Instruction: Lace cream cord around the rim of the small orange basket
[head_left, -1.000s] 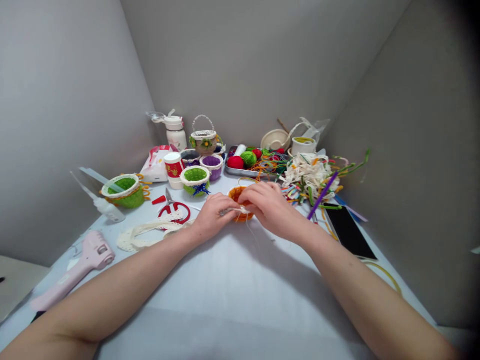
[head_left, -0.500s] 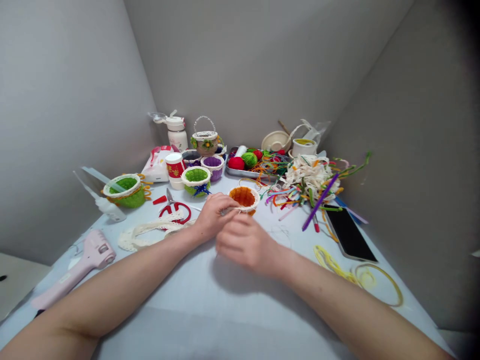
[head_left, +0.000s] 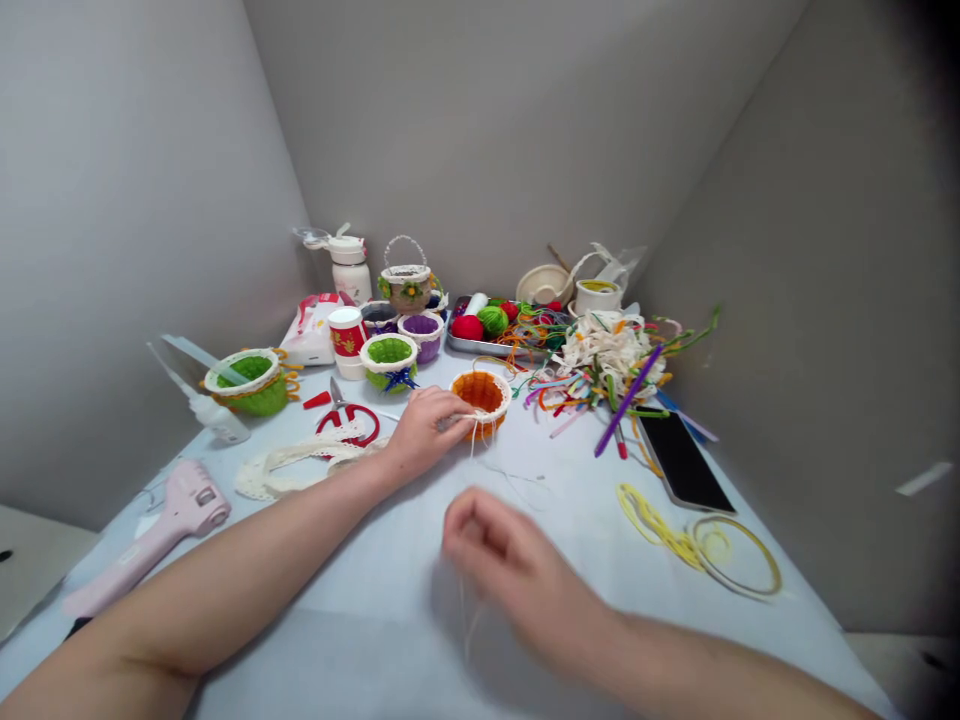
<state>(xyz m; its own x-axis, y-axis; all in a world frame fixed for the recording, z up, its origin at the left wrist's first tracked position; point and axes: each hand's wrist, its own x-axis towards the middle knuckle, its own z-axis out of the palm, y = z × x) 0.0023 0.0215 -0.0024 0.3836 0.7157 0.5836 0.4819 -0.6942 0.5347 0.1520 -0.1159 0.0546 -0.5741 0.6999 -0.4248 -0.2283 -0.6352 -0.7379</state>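
A small orange woven basket (head_left: 481, 392) with a white lace rim stands on the table at centre. My left hand (head_left: 425, 432) rests just left of it, fingers pinched against the rim and a thin pale thread (head_left: 517, 470). My right hand (head_left: 504, 562) is pulled back toward me, blurred, fingers curled in a pinch, with pale thread hanging below it. Red scissors (head_left: 346, 417) and a strip of white lace (head_left: 292, 466) lie left of my left hand.
Green baskets (head_left: 247, 381) and other small baskets, a red cup (head_left: 348, 338), a bottle (head_left: 349, 264), and a tray of yarn balls (head_left: 487, 322) crowd the back. Pipe cleaners and cord (head_left: 611, 365), a phone (head_left: 679, 447), and yellow rings (head_left: 735, 555) lie right. A pink glue gun (head_left: 154, 535) lies left.
My right hand has drawn away from the orange basket toward me, pulling thread with it. My left hand stays pinched at the basket's rim.
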